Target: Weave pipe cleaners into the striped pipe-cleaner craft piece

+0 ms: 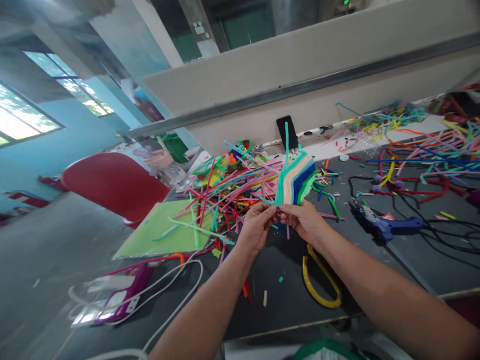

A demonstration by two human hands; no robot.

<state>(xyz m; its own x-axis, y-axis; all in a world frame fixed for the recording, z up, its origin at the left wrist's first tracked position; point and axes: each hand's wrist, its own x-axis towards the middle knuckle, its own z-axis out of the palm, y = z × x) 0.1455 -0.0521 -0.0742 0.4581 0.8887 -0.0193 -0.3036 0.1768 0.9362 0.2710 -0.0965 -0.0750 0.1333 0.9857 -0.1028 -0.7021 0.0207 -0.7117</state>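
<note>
My left hand (258, 224) and my right hand (303, 219) meet over the dark table. Both have thumb and fingers pinched on the lower end of a striped pipe-cleaner piece (288, 184). Its bent rows run side by side in teal, cream, light blue, navy and green. One teal pipe cleaner (287, 142) sticks up past the top of the piece. The exact spot between the fingertips is partly hidden. Below my right wrist lies a yellow looped handle (323, 301), like that of scissors; its other end is out of sight under the hand.
Heaped pipe cleaners (240, 187) lie behind my left hand, beside a green sheet (157, 235). A blue glue gun (399, 227) with black cables sits at right. A purple power strip (129, 295) with white cords lies left. A black phone (287, 131) leans against the partition (240, 132).
</note>
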